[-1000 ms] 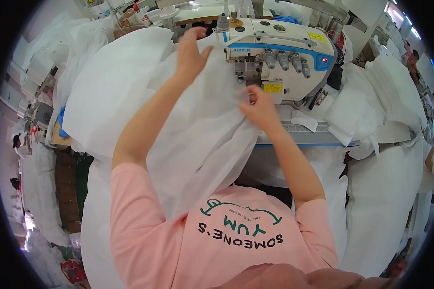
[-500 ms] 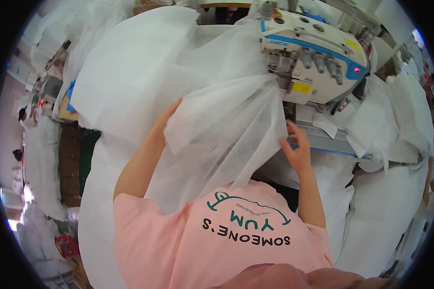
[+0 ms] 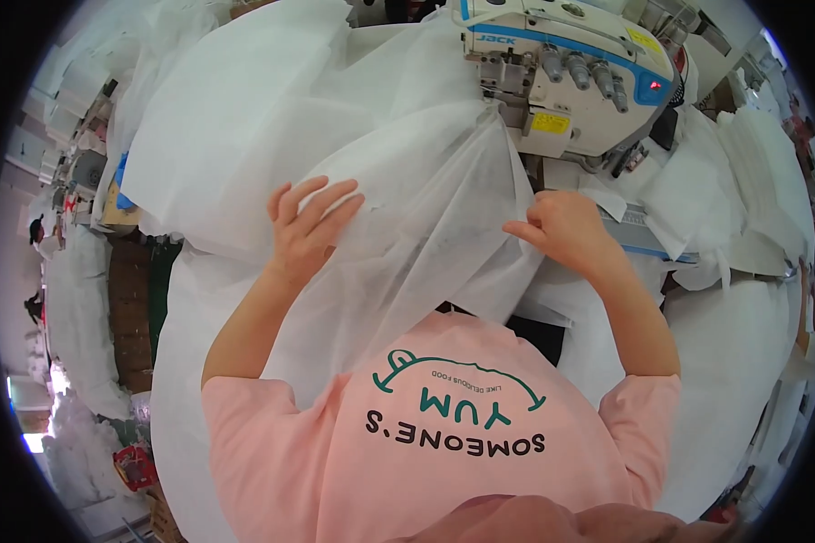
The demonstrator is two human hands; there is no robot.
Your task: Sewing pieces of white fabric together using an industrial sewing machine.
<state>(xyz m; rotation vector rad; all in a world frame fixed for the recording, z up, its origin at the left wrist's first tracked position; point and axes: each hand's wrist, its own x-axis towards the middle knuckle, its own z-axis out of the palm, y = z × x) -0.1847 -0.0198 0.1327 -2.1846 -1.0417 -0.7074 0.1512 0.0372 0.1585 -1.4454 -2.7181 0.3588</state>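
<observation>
Thin white nonwoven fabric (image 3: pixel 398 240) lies in loose folds in front of me, gathered toward the needle area of a white and blue sewing machine (image 3: pixel 566 77). Over its left part, my left hand (image 3: pixel 312 222) is open, fingers spread and back upward, gripping nothing. At the fabric's right edge, my right hand (image 3: pixel 566 226) is closed, fingers curled under and thumb stretched out to the left over the cloth. The edge runs in under these fingers, whose tips are hidden. Folds slant from the machine down to my lap.
More white sheets (image 3: pixel 217 118) spread out at the far left. Right of the machine lie crumpled white pieces (image 3: pixel 706 199) and a grey metal plate (image 3: pixel 647 237). A large white pile (image 3: pixel 724 362) stands at my right. A red object (image 3: pixel 136 466) is low at the left.
My left hand has lifted from the fabric's folded edge and spread its fingers. My right hand has moved up and curled at the right edge. The machine sits higher in the view.
</observation>
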